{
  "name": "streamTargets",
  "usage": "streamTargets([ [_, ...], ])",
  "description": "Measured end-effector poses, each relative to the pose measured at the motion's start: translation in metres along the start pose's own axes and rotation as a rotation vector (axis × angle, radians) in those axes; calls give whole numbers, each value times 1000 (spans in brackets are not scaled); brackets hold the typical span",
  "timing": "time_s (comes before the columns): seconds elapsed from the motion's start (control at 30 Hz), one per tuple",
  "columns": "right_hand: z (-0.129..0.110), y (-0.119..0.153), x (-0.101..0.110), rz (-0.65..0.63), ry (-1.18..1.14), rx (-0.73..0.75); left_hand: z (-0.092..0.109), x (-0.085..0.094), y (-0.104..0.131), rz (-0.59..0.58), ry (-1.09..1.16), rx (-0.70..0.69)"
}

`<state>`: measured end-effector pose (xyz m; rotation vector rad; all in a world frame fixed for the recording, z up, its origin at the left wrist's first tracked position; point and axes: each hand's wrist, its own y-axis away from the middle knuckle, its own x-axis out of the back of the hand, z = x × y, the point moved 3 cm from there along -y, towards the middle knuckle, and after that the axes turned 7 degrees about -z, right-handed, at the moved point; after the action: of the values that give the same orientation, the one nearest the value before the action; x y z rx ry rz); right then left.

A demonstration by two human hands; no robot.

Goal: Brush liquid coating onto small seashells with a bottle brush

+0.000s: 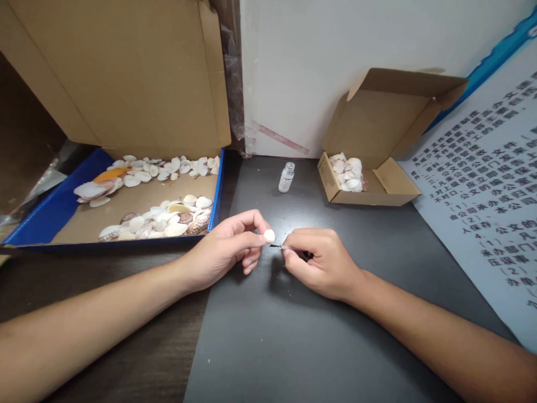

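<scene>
Between the thumb and forefinger of my left hand is a small white seashell. My right hand is closed around a thin brush, whose dark tip points left, just below the shell. Whether the tip touches the shell I cannot tell, and the brush's handle is mostly hidden in my fingers. Beyond both hands, a small clear glass bottle with a white label stands upright without a cap.
At left, a blue-sided cardboard box with raised lid holds seashells in two groups. A smaller open cardboard box at back right contains white shells. Both boxes rest on the dark table. A printed sheet lies along the right side.
</scene>
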<state>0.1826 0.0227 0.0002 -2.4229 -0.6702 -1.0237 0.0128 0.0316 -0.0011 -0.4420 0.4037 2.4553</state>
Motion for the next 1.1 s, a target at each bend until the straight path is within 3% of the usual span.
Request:
streamTargets([
  [1.1,0,-1,-2,-8,-12,-21,1,2,1,-33,22,-22],
])
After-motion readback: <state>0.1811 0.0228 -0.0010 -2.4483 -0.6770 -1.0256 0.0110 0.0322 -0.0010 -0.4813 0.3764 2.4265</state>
